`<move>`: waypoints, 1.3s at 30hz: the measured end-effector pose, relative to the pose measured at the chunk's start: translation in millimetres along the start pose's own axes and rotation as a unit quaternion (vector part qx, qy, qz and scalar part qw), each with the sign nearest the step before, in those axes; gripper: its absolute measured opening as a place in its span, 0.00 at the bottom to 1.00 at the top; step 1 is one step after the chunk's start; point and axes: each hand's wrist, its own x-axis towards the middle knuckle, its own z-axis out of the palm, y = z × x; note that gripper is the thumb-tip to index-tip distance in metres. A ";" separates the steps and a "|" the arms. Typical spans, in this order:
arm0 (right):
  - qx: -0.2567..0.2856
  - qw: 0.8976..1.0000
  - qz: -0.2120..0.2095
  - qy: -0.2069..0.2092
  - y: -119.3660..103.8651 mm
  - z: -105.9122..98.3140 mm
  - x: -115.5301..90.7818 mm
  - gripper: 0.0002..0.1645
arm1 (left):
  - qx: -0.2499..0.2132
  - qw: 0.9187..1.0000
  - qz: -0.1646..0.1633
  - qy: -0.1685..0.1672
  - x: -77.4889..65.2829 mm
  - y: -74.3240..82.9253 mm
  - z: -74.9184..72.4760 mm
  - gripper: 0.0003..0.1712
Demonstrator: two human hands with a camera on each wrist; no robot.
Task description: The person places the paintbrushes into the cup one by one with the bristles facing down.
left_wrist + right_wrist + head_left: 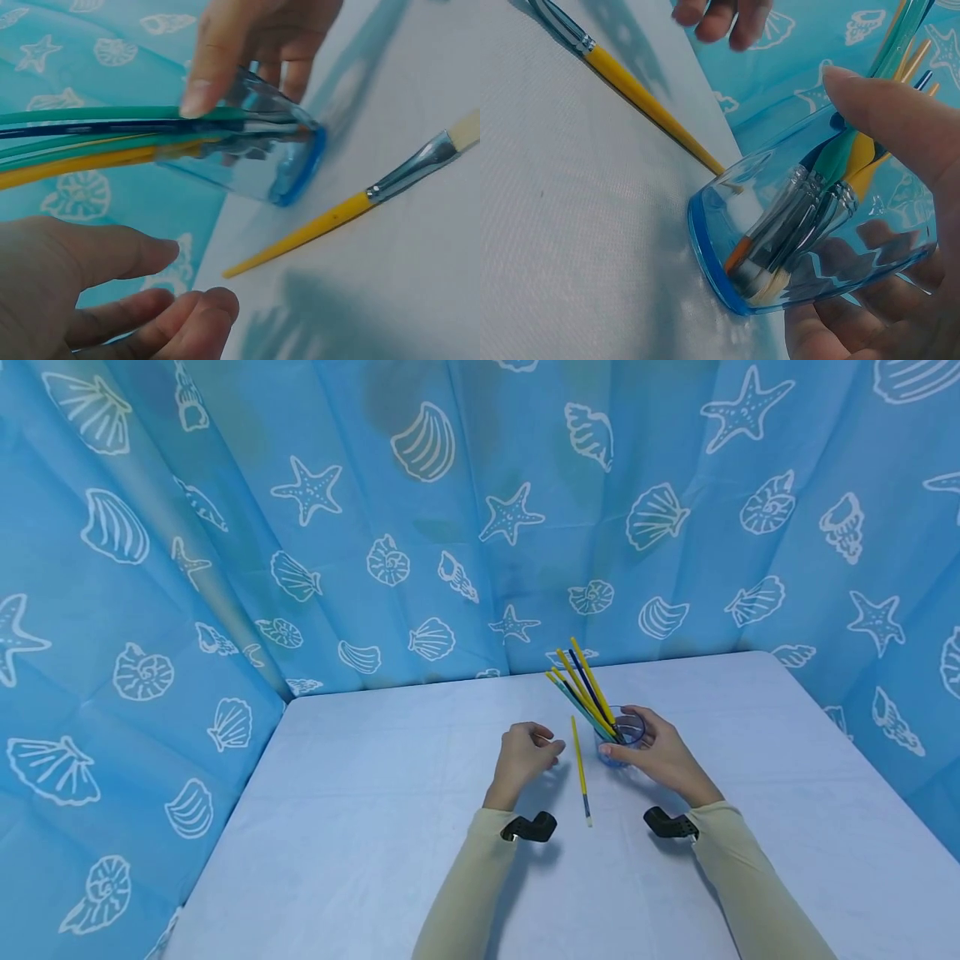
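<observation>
My right hand [667, 762] grips a clear bluish cup [718, 225], its thumb on the near side and its fingers round the far side. Several paintbrushes [589, 687] with yellow, green and dark blue handles lean to the left in the cup, bristles down. One yellow-handled paintbrush [580, 768] with pale bristles lies on the table just left of the cup. My left hand [522, 756] hovers to the left of that brush, fingers loosely bent and nothing in them. In the left wrist view, its fingertips [217, 304] come close to the brush's handle end without holding it.
A white cloth covers the table [360, 810]. Behind it and along both sides hangs a blue curtain [337, 552] printed with shells and starfish. Each wrist carries a black camera mount, one on the left sleeve [472, 877] and one on the right sleeve [750, 877].
</observation>
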 end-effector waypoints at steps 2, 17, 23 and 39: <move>-0.003 1.000 0.004 0.001 -0.4 -0.7 0.2 0.61 | 0.008 1.000 -0.011 -0.005 2.0 2.7 4.4 0.16; 0.017 0.999 -0.044 -0.002 4.4 -0.6 -1.7 0.56 | 0.116 0.991 -0.061 -0.020 7.7 19.0 35.5 0.17; 0.019 0.999 -0.049 -0.001 5.9 -1.8 -1.8 0.56 | 0.165 0.984 -0.067 -0.029 6.9 17.1 40.0 0.16; 0.002 0.999 -0.033 0.004 5.2 1.1 -0.3 0.56 | 0.300 0.953 -0.021 -0.041 0.6 14.9 19.3 0.16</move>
